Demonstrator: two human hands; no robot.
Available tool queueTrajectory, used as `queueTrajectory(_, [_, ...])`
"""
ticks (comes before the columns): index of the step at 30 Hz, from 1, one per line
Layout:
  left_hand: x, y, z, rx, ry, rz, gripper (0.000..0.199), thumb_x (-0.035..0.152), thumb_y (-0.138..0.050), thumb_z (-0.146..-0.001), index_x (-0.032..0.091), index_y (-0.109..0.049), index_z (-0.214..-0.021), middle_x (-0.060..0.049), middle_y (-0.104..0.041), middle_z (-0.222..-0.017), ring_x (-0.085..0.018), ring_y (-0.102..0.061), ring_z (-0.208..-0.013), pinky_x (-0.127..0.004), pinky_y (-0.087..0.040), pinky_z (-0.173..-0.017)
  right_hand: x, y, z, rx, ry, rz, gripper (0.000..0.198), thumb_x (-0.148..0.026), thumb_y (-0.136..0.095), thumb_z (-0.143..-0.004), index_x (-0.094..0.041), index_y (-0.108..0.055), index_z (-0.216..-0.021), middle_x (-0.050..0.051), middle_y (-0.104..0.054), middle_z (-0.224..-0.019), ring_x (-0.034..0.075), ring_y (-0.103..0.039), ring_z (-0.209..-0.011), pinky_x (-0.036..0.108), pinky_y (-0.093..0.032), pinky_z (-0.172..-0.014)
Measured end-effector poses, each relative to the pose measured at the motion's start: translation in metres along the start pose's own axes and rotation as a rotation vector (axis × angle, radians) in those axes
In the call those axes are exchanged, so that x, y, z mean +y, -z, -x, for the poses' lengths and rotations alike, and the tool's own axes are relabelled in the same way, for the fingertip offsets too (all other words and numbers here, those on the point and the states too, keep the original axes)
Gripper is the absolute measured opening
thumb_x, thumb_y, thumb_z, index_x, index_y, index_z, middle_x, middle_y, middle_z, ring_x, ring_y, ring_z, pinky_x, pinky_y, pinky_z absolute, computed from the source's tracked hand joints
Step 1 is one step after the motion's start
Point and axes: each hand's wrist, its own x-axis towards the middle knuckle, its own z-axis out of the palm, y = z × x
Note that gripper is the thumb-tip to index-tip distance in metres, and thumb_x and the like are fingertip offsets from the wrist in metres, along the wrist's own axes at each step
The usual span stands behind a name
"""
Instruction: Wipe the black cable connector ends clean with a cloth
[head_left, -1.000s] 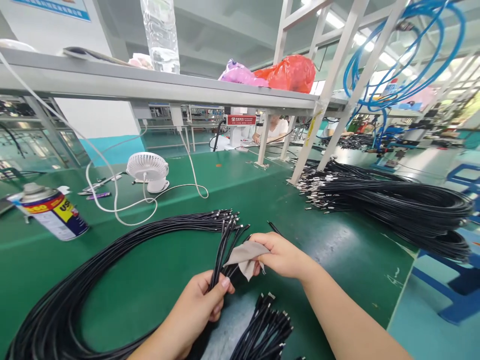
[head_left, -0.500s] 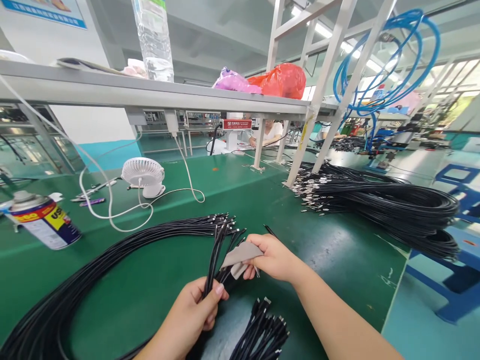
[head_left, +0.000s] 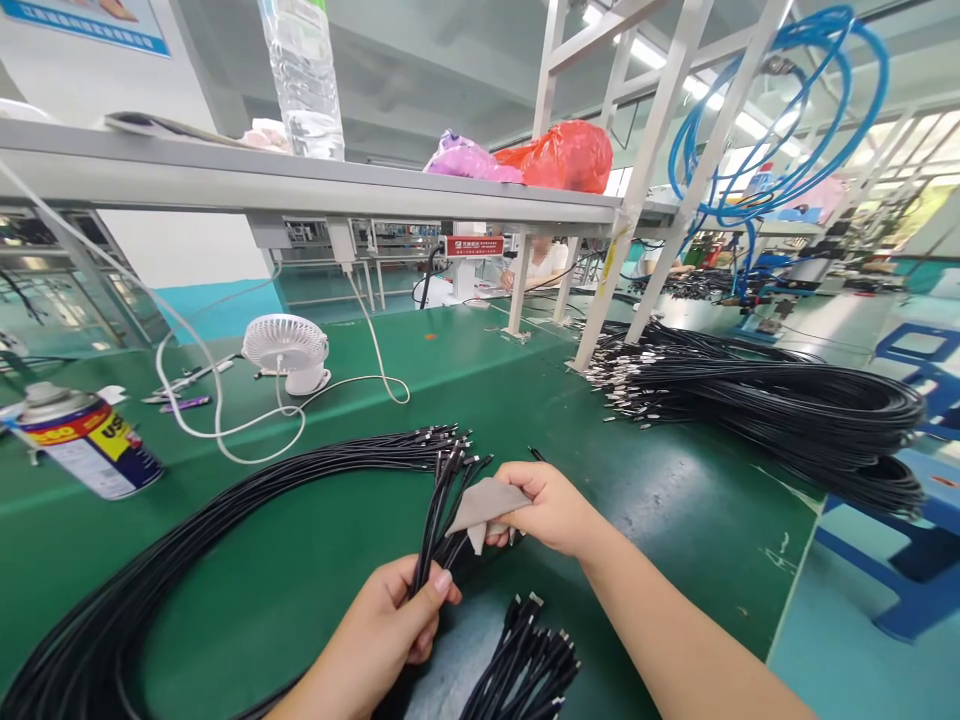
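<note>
My left hand (head_left: 409, 610) is closed round several black cables (head_left: 433, 515), their connector ends pointing up and away. My right hand (head_left: 541, 508) pinches a folded grey cloth (head_left: 487, 503), which lies over the ends of some cables beside the left hand's grip. What the cloth covers is partly hidden. Beyond the hands, a long curved bundle of black cables (head_left: 247, 500) rests on the green table with its connectors together. Closer to me, below the right hand, a second group of cable ends (head_left: 525, 655) with metal plugs lies on the table.
A spray can (head_left: 90, 440) and a white fan (head_left: 286, 350) with its white cord stand at the left. A large coil of black cables (head_left: 787, 400) lies at the right by the shelf posts (head_left: 611, 270). Another person (head_left: 544, 265) sits behind the shelf.
My right hand and the cloth have shifted very slightly. The left hand keeps its hold on the cables at nearly the same spot.
</note>
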Motion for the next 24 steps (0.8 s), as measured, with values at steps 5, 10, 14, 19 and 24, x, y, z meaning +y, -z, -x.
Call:
queueTrajectory(5, [-0.001, 0.0, 0.0, -0.016, 0.005, -0.011, 0.061, 0.074, -0.071, -0.056, 0.016, -0.059, -0.069, 0.011, -0.036, -0.04, -0.005, -0.024, -0.04, -0.023, -0.017, -0.044, 0.003, -0.007, -0.003, -0.032, 0.047, -0.078, 0.024, -0.035, -0.07, -0.075, -0.017, -0.054, -0.076, 0.001, -0.068, -0.063, 0.013, -0.064, -0.056, 0.025, -0.051, -0.056])
queueTrajectory(10, [-0.002, -0.001, 0.001, -0.014, 0.009, -0.049, 0.062, 0.075, -0.069, -0.056, 0.015, -0.059, -0.07, 0.01, -0.038, -0.042, -0.006, -0.027, -0.04, -0.023, -0.02, -0.045, 0.003, -0.015, -0.002, 0.019, 0.185, 0.11, 0.011, -0.021, -0.047, -0.086, -0.018, -0.052, -0.078, -0.001, -0.063, -0.059, 0.012, -0.059, -0.054, 0.024, -0.047, -0.054])
queueTrajectory(14, [0.0, -0.002, 0.002, 0.004, 0.02, -0.098, 0.063, 0.076, -0.067, -0.056, 0.015, -0.06, -0.071, 0.009, -0.041, -0.043, -0.007, -0.033, -0.042, -0.023, -0.022, -0.046, 0.006, -0.017, -0.002, 0.113, 0.396, 0.429, 0.018, -0.006, -0.038, -0.079, -0.02, -0.045, -0.071, -0.002, -0.057, -0.058, 0.011, -0.053, -0.053, 0.023, -0.043, -0.055])
queueTrajectory(19, [0.001, -0.003, 0.002, 0.006, 0.015, -0.116, 0.064, 0.077, -0.067, -0.055, 0.015, -0.061, -0.07, 0.009, -0.041, -0.043, -0.008, -0.033, -0.042, -0.023, -0.024, -0.045, 0.014, -0.01, -0.006, 0.249, 0.623, 0.878, 0.019, -0.008, -0.038, -0.082, -0.02, -0.049, -0.072, 0.002, -0.057, -0.066, 0.014, -0.049, -0.06, 0.025, -0.038, -0.058])
queueTrajectory(24, [0.0, -0.001, 0.002, 0.007, 0.005, -0.118, 0.061, 0.075, -0.067, -0.058, 0.016, -0.061, -0.07, 0.009, -0.042, -0.043, -0.008, -0.035, -0.041, -0.023, -0.026, -0.045, 0.024, -0.011, -0.01, 0.338, 0.674, 1.085, 0.02, -0.008, -0.037, -0.083, -0.019, -0.05, -0.075, 0.005, -0.058, -0.066, 0.017, -0.049, -0.06, 0.028, -0.037, -0.057])
